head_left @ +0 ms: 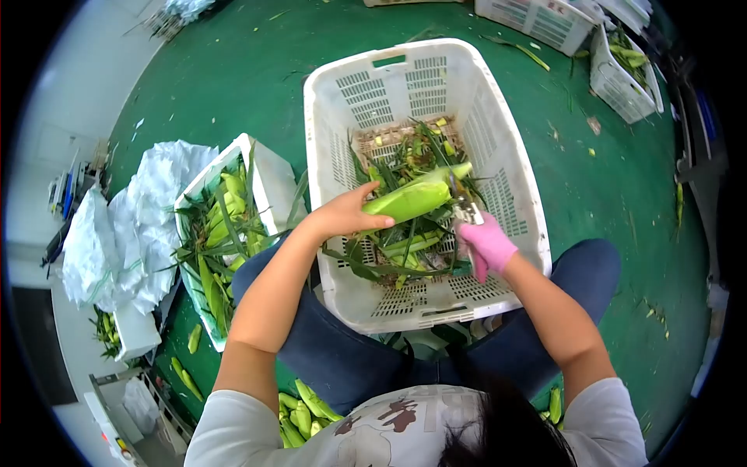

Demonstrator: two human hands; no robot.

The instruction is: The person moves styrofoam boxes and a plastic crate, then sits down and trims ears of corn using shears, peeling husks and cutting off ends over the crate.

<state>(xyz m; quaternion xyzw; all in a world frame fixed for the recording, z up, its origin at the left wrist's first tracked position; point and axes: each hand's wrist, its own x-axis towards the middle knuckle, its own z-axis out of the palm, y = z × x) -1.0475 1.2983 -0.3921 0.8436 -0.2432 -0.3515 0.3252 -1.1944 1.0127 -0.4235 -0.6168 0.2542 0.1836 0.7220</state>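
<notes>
My bare left hand [348, 214] grips a green ear of corn in its husk [412, 198], held over a large white plastic crate [510, 183]. My right hand [488, 243], in a pink glove, is closed around a pair of pruning shears [467, 208]. The shears' blades are up against the stem end of the corn; whether they are apart or together I cannot tell. Below the corn, cut leaves and husk scraps [416, 245] lie on the crate's bottom.
A white foam box [272, 183] heaped with leafy corn stands left, beside crumpled plastic sheeting [144, 214]. Several husked ears [299, 416] lie near my legs on the green floor. More crates [537, 23] stand at the upper right, one holding green leaves [626, 58].
</notes>
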